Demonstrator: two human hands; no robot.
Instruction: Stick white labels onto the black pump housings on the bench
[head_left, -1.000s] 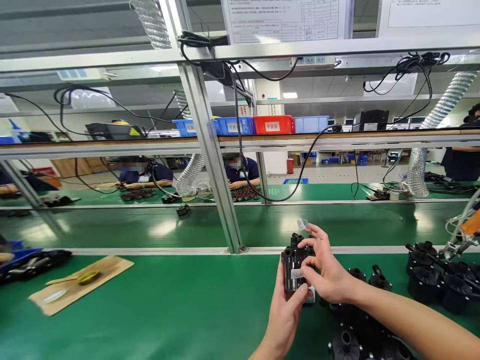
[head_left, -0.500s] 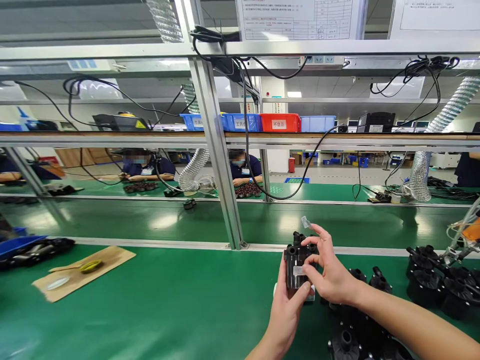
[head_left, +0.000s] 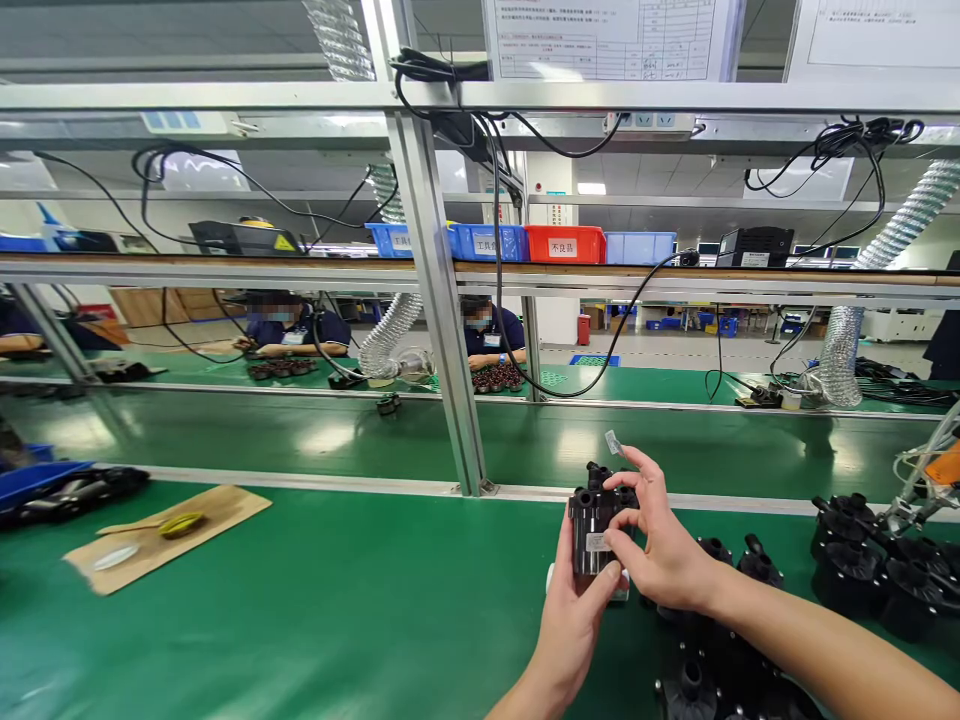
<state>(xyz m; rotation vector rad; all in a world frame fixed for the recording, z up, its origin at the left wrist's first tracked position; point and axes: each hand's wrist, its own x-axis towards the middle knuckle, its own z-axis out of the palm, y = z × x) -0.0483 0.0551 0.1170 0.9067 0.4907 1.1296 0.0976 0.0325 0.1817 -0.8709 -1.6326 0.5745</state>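
Left hand [head_left: 571, 628] grips the black housing [head_left: 589, 518]; right hand [head_left: 666, 552] touches its label [head_left: 595, 542], grip unclear.

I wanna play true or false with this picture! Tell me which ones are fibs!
1. The left hand holds a black part. True.
2. The right hand lies flat on the green table. False: it is raised, its thumb at the black part's label.
3. The red bin sits between blue bins. True.
4. The yellow thing is inside the red bin. False: it's on brown paper.
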